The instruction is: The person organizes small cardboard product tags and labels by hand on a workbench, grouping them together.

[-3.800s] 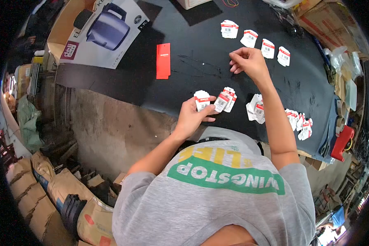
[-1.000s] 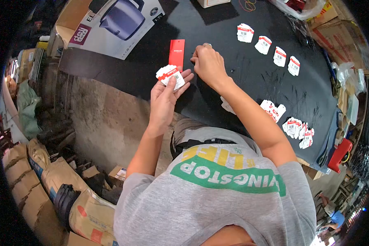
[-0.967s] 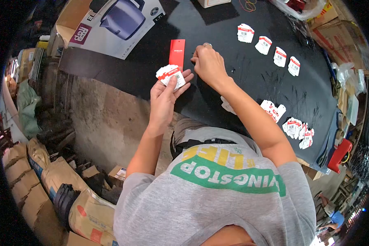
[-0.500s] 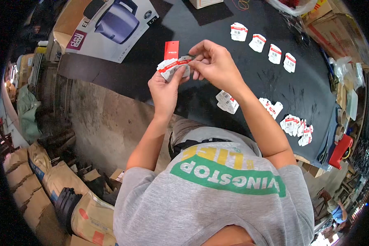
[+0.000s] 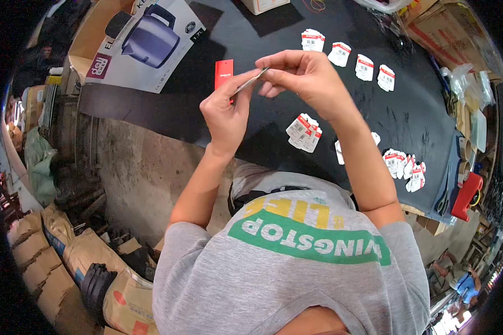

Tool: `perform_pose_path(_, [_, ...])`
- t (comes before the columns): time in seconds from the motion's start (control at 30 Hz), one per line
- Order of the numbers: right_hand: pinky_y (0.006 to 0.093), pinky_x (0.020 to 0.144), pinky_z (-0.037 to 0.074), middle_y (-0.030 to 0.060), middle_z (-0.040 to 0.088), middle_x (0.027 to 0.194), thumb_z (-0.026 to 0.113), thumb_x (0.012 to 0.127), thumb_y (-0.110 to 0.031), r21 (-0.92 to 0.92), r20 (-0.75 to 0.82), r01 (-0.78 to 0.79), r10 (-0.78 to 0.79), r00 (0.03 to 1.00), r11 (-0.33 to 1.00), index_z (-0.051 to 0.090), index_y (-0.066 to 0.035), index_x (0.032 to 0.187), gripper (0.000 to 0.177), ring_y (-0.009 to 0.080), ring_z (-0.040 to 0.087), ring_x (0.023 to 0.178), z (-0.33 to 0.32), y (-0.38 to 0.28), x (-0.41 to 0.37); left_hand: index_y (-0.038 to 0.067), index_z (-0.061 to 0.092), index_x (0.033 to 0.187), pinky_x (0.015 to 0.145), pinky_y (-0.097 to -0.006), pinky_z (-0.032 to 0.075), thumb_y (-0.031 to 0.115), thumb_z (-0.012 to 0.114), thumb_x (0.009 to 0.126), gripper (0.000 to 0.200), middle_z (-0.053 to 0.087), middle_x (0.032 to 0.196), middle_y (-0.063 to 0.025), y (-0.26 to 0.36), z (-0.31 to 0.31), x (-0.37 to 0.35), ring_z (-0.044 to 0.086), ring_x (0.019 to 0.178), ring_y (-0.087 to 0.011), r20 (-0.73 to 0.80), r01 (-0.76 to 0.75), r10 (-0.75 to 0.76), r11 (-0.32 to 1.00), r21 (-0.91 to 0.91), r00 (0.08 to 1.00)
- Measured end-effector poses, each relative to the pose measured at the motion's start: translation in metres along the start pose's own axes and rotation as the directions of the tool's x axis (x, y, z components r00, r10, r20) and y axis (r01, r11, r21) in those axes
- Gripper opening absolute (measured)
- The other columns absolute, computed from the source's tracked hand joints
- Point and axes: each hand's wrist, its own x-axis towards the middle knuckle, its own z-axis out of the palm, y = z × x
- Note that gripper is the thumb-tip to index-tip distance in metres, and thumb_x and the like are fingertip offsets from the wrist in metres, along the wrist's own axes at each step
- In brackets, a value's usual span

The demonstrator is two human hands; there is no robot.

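My left hand (image 5: 227, 116) is closed on a thin stack of paper tags (image 5: 248, 83), now turned edge-on. The thumb and fingers of my right hand (image 5: 304, 78) pinch at the far end of these tags, near a small dark bit at their tip. A red tag (image 5: 224, 72) lies on the black tabletop just behind my left hand. To the right of my hands, a fanned pile of white-and-red barcode tags (image 5: 304, 133) lies on the table. My right forearm partly hides another tag pile (image 5: 339, 152).
Several neat tag piles (image 5: 364, 67) run along the far side of the black table (image 5: 167, 114). More loose tags (image 5: 402, 166) lie at the right, near a red tool (image 5: 467, 195). A kettle box (image 5: 145, 47) stands at the back left. A person (image 5: 465, 283) is at the lower right.
The held tags have turned from face-up, with barcodes showing, to edge-on. My right hand has come in over their end. The view has shifted slightly.
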Motion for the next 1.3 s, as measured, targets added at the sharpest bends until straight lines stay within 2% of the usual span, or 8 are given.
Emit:
perform_pose_path(0.17, [0.0271, 0.065, 0.057, 0.0148, 0.067, 0.081, 0.066, 0.083, -0.014, 0.163, 0.021, -0.059, 0.057, 0.998, 0.985, 0.064, 0.008, 0.094, 0.025, 0.0175, 0.067, 0.068, -0.016, -0.022, -0.006, 0.004, 0.068, 0.098, 0.070, -0.0274, 0.053, -0.008, 0.063, 0.073, 0.028, 0.069, 0.092, -0.0122, 0.012, 0.006, 0.016, 0.068, 0.082, -0.0206, 0.060, -0.435, 0.434, 0.864, 0.253, 0.899])
perform_pose_path(0.3, [0.0189, 0.049, 0.046, 0.0058, 0.063, 0.067, 0.067, 0.084, -0.017, -0.276, -0.203, -0.086, 0.030, 0.979, 0.957, 0.068, 0.001, 0.087, 0.018, 0.0093, 0.060, 0.054, -0.029, -0.024, -0.012, 0.000, 0.067, 0.099, 0.070, -0.0247, 0.052, -0.004, 0.061, 0.082, 0.019, 0.070, 0.092, -0.0088, 0.019, 0.023, -0.005, 0.065, 0.082, -0.0115, 0.101, -0.206, 0.196, 0.972, 0.110, 0.975])
perform_pose_path(0.43, [0.0199, 0.042, 0.044, 0.0074, 0.063, 0.067, 0.064, 0.084, -0.016, -0.241, -0.351, -0.025, -0.063, 0.934, 0.970, 0.064, 0.003, 0.083, 0.019, 0.0094, 0.059, 0.049, -0.061, 0.016, -0.001, 0.001, 0.064, 0.101, 0.064, -0.0237, 0.054, 0.009, 0.063, 0.086, 0.018, 0.067, 0.092, -0.0056, 0.003, 0.038, -0.046, 0.064, 0.078, -0.0111, 0.425, 0.622, -0.492, 0.741, -0.253, 0.760])
perform_pose_path(0.67, [0.0253, 0.049, 0.048, 0.0097, 0.064, 0.068, 0.065, 0.081, -0.015, -0.446, -0.405, -0.229, 0.033, 0.914, 0.865, 0.063, 0.006, 0.089, 0.022, 0.0133, 0.061, 0.052, -0.080, 0.049, 0.005, 0.001, 0.060, 0.106, 0.062, -0.0253, 0.055, 0.012, 0.063, 0.086, 0.023, 0.068, 0.095, -0.0096, 0.001, 0.018, -0.077, 0.067, 0.084, -0.0169, 0.530, 0.853, -0.685, 0.494, -0.165, 0.499])
perform_pose_path(0.73, [0.0338, 0.064, 0.050, 0.0148, 0.065, 0.078, 0.070, 0.075, -0.017, -0.795, -0.357, -0.157, -0.242, 0.902, 0.586, 0.065, 0.002, 0.092, 0.026, 0.0235, 0.064, 0.070, -0.074, 0.054, 0.008, 0.001, 0.060, 0.106, 0.062, -0.0255, 0.055, 0.012, 0.063, 0.086, 0.024, 0.068, 0.096, -0.0102, -0.002, 0.006, -0.076, 0.067, 0.086, -0.0174, 0.476, 0.836, -0.702, 0.525, -0.158, 0.531])
perform_pose_path(0.83, [0.0362, 0.075, 0.048, 0.0181, 0.062, 0.087, 0.072, 0.072, -0.017, -0.880, -0.179, 0.047, -0.421, 0.889, 0.473, 0.066, -0.002, 0.091, 0.025, 0.0307, 0.060, 0.086, -0.055, 0.055, 0.020, 0.001, 0.060, 0.108, 0.064, -0.0258, 0.055, 0.011, 0.062, 0.086, 0.024, 0.068, 0.097, -0.0120, -0.002, -0.011, -0.071, 0.067, 0.086, -0.0181, 0.366, 0.795, -0.710, 0.573, -0.198, 0.602])
perform_pose_path(0.97, [0.0350, 0.069, 0.047, 0.0128, 0.056, 0.084, 0.067, 0.074, -0.007, -0.854, 0.100, 0.243, -0.314, 0.944, 0.460, 0.065, -0.001, 0.087, 0.014, 0.0265, 0.058, 0.080, -0.025, 0.070, 0.045, 0.000, 0.058, 0.110, 0.069, -0.0267, 0.054, 0.012, 0.060, 0.088, 0.025, 0.067, 0.099, -0.0140, -0.004, -0.021, -0.053, 0.067, 0.089, -0.0207, 0.356, 0.767, -0.679, 0.582, -0.270, 0.641])
perform_pose_path(1.3, [0.0429, 0.071, 0.047, 0.0213, 0.059, 0.084, 0.066, 0.074, -0.006, -0.905, 0.055, 0.141, -0.219, 0.974, 0.402, 0.061, 0.003, 0.075, 0.011, 0.0377, 0.059, 0.082, 0.013, 0.096, 0.070, -0.002, 0.053, 0.115, 0.077, -0.0297, 0.053, 0.023, 0.059, 0.090, 0.036, 0.064, 0.106, -0.0182, -0.010, -0.037, -0.040, 0.064, 0.097, -0.0244, 0.259, 0.729, -0.700, 0.534, -0.428, 0.665])
